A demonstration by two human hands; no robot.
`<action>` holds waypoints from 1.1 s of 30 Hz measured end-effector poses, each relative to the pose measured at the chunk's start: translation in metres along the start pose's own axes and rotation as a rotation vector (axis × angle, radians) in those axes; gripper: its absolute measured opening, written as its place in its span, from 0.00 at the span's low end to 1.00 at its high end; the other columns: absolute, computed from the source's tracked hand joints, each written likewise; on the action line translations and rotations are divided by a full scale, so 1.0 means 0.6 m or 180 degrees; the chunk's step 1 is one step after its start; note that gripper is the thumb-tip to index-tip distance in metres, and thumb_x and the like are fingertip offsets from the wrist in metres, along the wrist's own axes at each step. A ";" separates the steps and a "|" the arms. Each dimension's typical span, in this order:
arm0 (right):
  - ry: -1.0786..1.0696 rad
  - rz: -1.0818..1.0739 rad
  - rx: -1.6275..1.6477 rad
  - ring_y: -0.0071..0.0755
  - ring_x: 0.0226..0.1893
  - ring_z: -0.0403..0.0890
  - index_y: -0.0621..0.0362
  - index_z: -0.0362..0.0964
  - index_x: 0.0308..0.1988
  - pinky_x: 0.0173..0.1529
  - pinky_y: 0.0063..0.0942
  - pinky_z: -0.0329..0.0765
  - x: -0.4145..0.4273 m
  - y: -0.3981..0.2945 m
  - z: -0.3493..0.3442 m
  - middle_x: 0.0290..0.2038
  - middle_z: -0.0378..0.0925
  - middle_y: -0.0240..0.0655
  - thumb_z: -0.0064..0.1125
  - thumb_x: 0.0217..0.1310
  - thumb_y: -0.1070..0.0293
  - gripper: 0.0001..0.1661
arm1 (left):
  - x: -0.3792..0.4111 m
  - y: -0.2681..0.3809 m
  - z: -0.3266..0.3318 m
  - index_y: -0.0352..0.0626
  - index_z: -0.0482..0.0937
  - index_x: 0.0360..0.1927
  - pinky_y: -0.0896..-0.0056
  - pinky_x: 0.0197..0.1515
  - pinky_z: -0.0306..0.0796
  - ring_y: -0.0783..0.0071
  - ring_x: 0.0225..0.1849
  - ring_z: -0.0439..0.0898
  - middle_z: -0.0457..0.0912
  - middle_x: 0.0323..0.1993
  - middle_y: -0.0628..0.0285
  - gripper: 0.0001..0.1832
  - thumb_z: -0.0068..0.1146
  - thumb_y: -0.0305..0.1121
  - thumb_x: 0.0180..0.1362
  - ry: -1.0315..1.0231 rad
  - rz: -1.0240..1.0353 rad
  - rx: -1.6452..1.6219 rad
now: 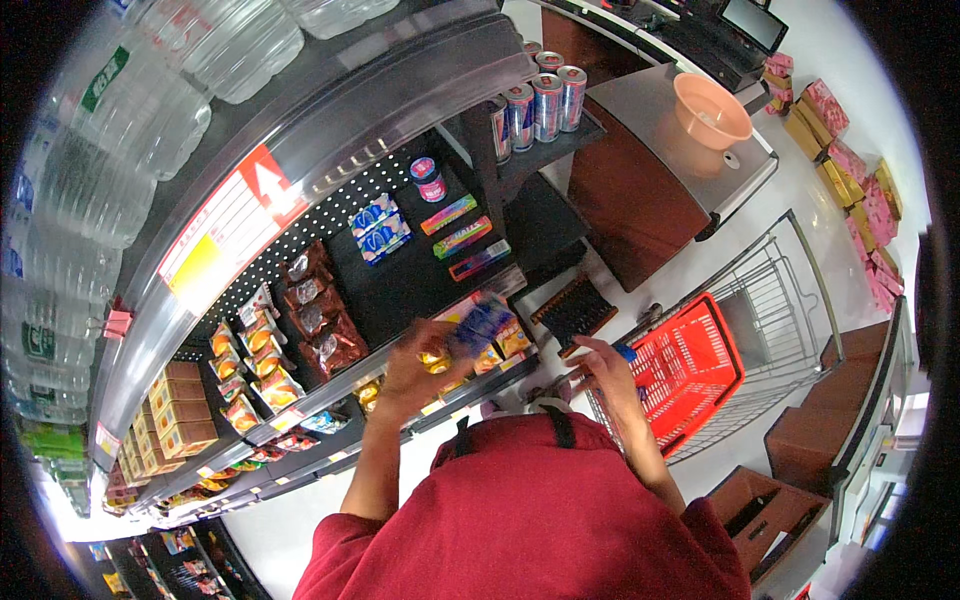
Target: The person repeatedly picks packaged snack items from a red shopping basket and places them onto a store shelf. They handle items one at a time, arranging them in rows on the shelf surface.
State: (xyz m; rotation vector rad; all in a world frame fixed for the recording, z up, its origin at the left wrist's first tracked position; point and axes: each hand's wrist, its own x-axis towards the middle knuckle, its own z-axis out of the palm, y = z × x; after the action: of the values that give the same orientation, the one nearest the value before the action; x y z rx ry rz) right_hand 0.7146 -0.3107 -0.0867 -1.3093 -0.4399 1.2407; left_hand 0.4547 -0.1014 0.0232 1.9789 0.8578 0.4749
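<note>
My left hand is blurred over the front edge of the black shelf. Its fingers are on a blue pack, too smeared to identify. Small yellow snack packs sit on the level just below. My right hand is beside the red plastic basket, with its fingers curled. A small blue item shows behind those fingers; whether the hand holds it cannot be made out. On the shelf lie blue-and-white packs, candy sticks and a round pink-and-dark tub.
A wire shopping cart carries the basket on my right. Energy drink cans stand on a side ledge. An orange basin rests on the counter. Large water bottles line the upper shelf; brown snack bags lie below.
</note>
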 end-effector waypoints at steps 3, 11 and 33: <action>-0.0737 -0.0156 0.0513 0.30 0.35 0.83 0.61 0.63 0.67 0.37 0.28 0.84 -0.005 -0.082 0.096 0.51 0.79 0.42 0.58 0.72 0.53 0.34 | -0.012 0.023 0.042 0.42 0.77 0.54 0.59 0.50 0.76 0.57 0.50 0.79 0.78 0.47 0.54 0.32 0.76 0.42 0.48 -0.0389 0.0354 0.0270; 0.0093 -0.0210 0.0265 0.29 0.35 0.83 0.57 0.64 0.67 0.34 0.24 0.84 -0.005 -0.049 0.076 0.52 0.76 0.39 0.63 0.67 0.70 0.31 | 0.035 0.007 0.032 0.41 0.72 0.63 0.52 0.67 0.66 0.48 0.63 0.73 0.75 0.59 0.47 0.42 0.76 0.51 0.47 -0.0107 0.1041 0.1013; 0.1951 0.0970 -0.3728 0.57 0.42 0.86 0.55 0.81 0.46 0.46 0.47 0.81 -0.062 0.427 -0.308 0.40 0.84 0.52 0.69 0.52 0.73 0.18 | 0.184 -0.118 -0.096 0.45 0.73 0.58 0.51 0.56 0.71 0.49 0.56 0.75 0.76 0.55 0.51 0.29 0.71 0.35 0.52 0.1300 0.0155 0.2989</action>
State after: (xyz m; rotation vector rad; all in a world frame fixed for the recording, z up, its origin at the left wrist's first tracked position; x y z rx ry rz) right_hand 0.7460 -0.4837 -0.3517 -2.7249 -0.5436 0.6884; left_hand 0.4674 0.0379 -0.0077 2.8048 1.4757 0.5750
